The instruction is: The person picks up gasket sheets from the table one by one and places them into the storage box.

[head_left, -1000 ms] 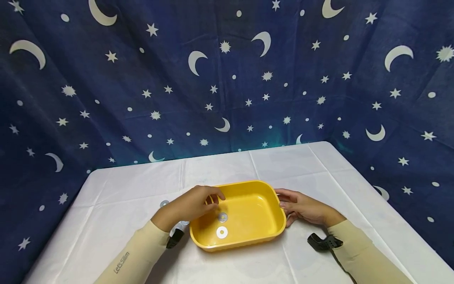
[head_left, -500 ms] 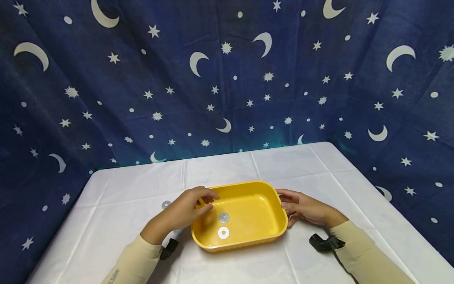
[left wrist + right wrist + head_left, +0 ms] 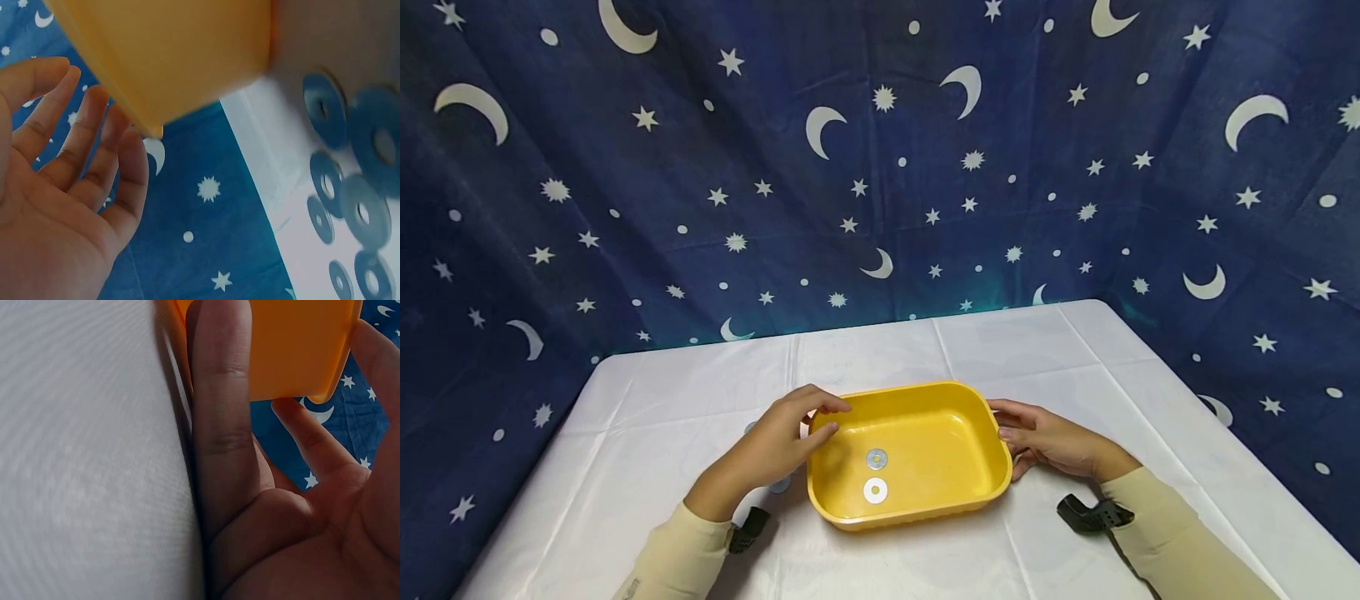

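Observation:
A yellow plastic tub [image 3: 936, 458] stands on the white table, with two flat metal washers, a grey washer [image 3: 883, 459] and a brighter washer [image 3: 867, 490], on its floor. My left hand [image 3: 775, 442] hovers at the tub's left end, fingers loosely spread and nothing in them; whether a fingertip touches the rim I cannot tell. At the right end my right hand [image 3: 1048, 439] steadies the tub, thumb at the rim and fairly straight fingers along the outer wall. In the left wrist view several more washers [image 3: 379, 219] lie on the table; in the head view my left hand partly hides them.
A white cloth [image 3: 1075, 400] with fold creases covers the table. Behind and beside it hangs a dark blue curtain [image 3: 790, 200] with moons and stars. Black straps sit on both wrists.
My left hand has drawn back leftward from inside the tub to its left rim, its fingers looser. My right hand keeps its place on the tub. The washers in the tub stay put.

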A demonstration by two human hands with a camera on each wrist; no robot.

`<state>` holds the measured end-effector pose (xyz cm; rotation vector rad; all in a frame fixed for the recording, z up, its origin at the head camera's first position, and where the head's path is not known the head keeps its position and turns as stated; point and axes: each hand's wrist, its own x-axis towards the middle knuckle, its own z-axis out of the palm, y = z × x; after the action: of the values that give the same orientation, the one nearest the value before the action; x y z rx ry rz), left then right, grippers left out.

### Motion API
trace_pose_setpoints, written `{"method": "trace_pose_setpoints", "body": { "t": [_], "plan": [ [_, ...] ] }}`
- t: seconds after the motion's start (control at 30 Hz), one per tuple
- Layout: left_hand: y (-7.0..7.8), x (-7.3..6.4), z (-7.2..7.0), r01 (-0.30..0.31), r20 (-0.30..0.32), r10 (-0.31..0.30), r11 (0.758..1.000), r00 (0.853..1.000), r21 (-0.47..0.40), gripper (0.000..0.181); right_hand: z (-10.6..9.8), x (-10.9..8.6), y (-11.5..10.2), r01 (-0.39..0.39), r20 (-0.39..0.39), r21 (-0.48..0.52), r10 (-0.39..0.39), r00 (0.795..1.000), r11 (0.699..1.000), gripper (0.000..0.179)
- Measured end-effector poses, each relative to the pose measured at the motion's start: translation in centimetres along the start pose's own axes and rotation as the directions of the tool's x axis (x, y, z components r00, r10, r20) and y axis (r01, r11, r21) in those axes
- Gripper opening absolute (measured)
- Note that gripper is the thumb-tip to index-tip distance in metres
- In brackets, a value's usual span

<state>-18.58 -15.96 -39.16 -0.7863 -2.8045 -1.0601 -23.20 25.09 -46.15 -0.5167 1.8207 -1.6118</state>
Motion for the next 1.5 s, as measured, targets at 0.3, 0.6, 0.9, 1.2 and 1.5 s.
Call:
{"method": "trace_pose_setpoints", "body": {
  "t": [0.3, 0.6, 0.9, 1.2, 1.5],
  "plan": [
    [-1.7, -0.4, -1.8, 0.1, -0.038, -0.099, 0.995, 0.994, 0.026, 0.028, 0.1, 0.2, 0.0, -0.003, 0.0, 0.008, 0.003, 1.0, 1.0, 0.066],
    [-4.2, -0.7, -3.3, 0.192, -0.037, -0.191, 0.981, 0.981, 0.041, 0.027, -0.1, 0.0, 0.3, -0.019, -0.01, 0.009, 0.019, 1.0, 1.0, 0.064],
    [-6.4, -0.9, -4.1, 0.28, 0.0, -0.281, 0.955, 0.96, 0.099, 0.024, -0.5, -0.2, 0.5, -0.013, -0.009, 0.016, 0.013, 1.0, 1.0, 0.063],
    [-7.7, -1.5, -4.2, 0.409, 0.082, -0.425, 0.898, 0.902, 0.161, 0.025, -0.3, -0.3, 0.3, -0.014, -0.007, 0.029, 0.014, 1.0, 0.999, 0.064],
    [-8.8, -1.8, -3.8, 0.479, 0.086, -0.496, 0.863, 0.864, 0.165, 0.026, -0.2, -0.1, 0.1, -0.015, -0.005, 0.027, 0.016, 1.0, 1.0, 0.064]
  ]
}}
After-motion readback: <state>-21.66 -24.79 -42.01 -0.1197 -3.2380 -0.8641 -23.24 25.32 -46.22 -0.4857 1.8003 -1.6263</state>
